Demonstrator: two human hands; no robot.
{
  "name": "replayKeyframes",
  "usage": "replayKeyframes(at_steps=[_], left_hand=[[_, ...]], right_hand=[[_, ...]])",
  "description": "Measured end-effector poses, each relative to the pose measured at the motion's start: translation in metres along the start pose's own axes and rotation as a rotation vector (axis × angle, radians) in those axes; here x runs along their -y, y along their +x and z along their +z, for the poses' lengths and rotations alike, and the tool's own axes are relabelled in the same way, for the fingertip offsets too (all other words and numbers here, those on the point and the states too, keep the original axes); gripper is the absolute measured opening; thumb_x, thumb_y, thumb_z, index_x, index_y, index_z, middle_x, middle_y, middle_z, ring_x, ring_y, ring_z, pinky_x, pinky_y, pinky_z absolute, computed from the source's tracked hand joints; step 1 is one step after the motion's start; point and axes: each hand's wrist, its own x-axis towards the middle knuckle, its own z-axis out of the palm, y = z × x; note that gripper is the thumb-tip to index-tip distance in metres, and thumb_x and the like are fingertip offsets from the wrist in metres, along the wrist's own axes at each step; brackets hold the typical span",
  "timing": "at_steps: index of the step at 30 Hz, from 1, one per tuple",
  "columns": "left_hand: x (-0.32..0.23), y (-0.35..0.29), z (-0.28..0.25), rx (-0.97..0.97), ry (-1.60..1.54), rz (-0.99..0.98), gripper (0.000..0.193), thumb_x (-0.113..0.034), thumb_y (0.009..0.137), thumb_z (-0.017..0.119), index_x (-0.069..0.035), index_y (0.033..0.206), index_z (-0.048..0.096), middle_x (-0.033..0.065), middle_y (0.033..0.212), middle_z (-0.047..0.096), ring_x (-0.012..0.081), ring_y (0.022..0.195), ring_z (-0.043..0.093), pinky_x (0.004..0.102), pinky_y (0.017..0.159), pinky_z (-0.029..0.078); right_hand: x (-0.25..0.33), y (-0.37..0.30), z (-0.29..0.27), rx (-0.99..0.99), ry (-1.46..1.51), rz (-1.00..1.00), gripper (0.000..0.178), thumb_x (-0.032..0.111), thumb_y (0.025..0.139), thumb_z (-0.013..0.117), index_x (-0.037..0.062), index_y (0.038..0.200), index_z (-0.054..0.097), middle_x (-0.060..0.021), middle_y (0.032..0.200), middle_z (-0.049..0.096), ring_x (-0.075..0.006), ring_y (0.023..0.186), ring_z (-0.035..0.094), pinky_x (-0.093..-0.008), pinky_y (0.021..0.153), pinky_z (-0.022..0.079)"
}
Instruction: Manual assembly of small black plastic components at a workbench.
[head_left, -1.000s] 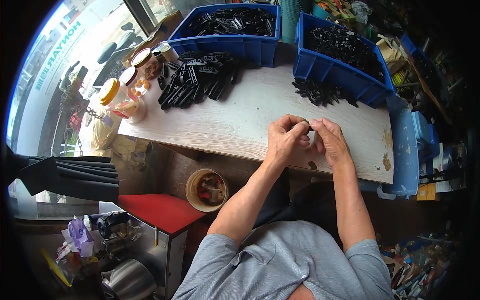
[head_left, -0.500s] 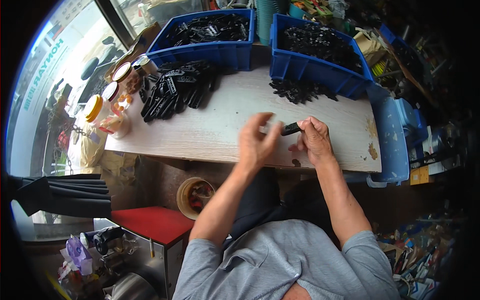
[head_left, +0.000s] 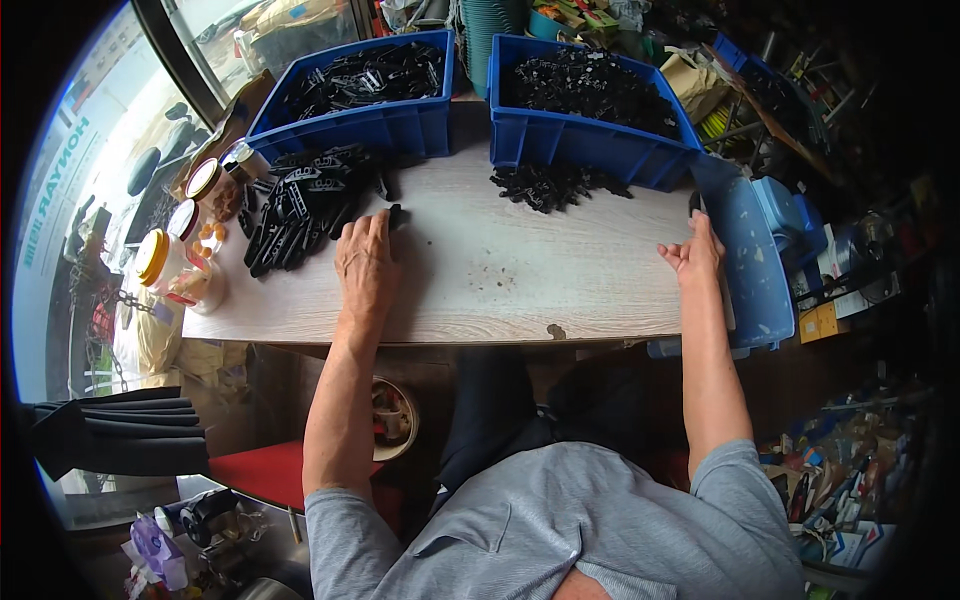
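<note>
A heap of long black plastic parts (head_left: 300, 215) lies on the left of the table. My left hand (head_left: 367, 265) is at the heap's right edge, fingers bent down over one black plastic part (head_left: 397, 215) whose end sticks out beside the fingertips. At the table's right edge, my right hand (head_left: 694, 258) pinches another black plastic part (head_left: 695, 203), which points away from me next to a light blue tub (head_left: 757, 270). The other fingers of that hand are partly curled. A pile of small black pieces (head_left: 550, 187) sits in front of the right crate.
Two blue crates, the left crate (head_left: 350, 138) and the right crate (head_left: 590, 158), stand at the back, filled with black parts. Several jars, one a yellow-lidded jar (head_left: 170, 270), line the table's left end. Below the front edge is a bucket (head_left: 410, 440) beside a red-topped cabinet (head_left: 262, 473).
My hands, together over the table's front with a black part, have moved apart: the left to the heap, the right to the right edge with a black part. The view has shifted slightly.
</note>
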Motion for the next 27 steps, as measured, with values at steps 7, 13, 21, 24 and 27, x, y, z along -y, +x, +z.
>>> replayKeyframes(at_steps=[7,13,21,24,27], left_hand=[[-0.008,0.004,-0.002,-0.040,0.115,0.005,0.025,-0.025,0.087,0.068,-0.007,0.105,0.069,0.0094,0.109,0.064,0.0304,0.103,0.057,0.0424,0.086,0.045],[-0.034,-0.001,-0.008,0.023,-0.011,0.070,0.027,-0.026,0.086,0.070,-0.010,0.108,0.070,0.0081,0.104,0.063,0.0291,0.097,0.056,0.0404,0.083,0.045],[-0.047,-0.008,-0.003,-0.131,-0.192,0.029,0.030,-0.022,0.086,0.071,-0.004,0.110,0.065,0.0124,0.102,0.065,0.0337,0.094,0.058,0.0436,0.082,0.046],[-0.046,-0.015,-0.003,-0.240,-0.281,-0.006,0.025,-0.014,0.086,0.072,-0.001,0.106,0.065,0.0138,0.099,0.065,0.0319,0.088,0.061,0.0396,0.077,0.049],[-0.068,-0.029,-0.006,-0.184,-0.670,-0.207,0.022,-0.008,0.086,0.072,0.001,0.106,0.066,0.0127,0.094,0.066,0.0251,0.082,0.065,0.0331,0.069,0.052]], right_hand=[[-0.005,0.003,0.032,0.218,-0.407,-0.027,0.019,0.021,0.085,0.072,0.0080,0.099,0.069,-0.0015,0.053,0.042,-0.0130,0.043,0.045,-0.0344,0.048,0.055],[-0.009,0.016,0.056,0.287,-0.740,-0.146,0.023,0.020,0.085,0.070,0.0106,0.107,0.070,-0.0022,0.077,0.060,-0.0117,0.040,0.044,-0.0306,0.039,0.047],[-0.002,0.002,0.072,0.355,-0.997,-0.299,0.021,0.019,0.085,0.069,0.0073,0.102,0.072,-0.0054,0.073,0.064,-0.0132,0.040,0.046,-0.0301,0.035,0.042],[-0.003,0.009,0.067,0.410,-1.004,-0.284,0.019,0.017,0.084,0.072,0.0044,0.098,0.069,-0.0052,0.067,0.060,-0.0129,0.040,0.046,-0.0302,0.035,0.042],[-0.004,0.012,0.064,0.447,-1.012,-0.291,0.019,0.016,0.083,0.072,0.0012,0.094,0.066,-0.0059,0.064,0.058,-0.0129,0.039,0.046,-0.0305,0.035,0.042]])
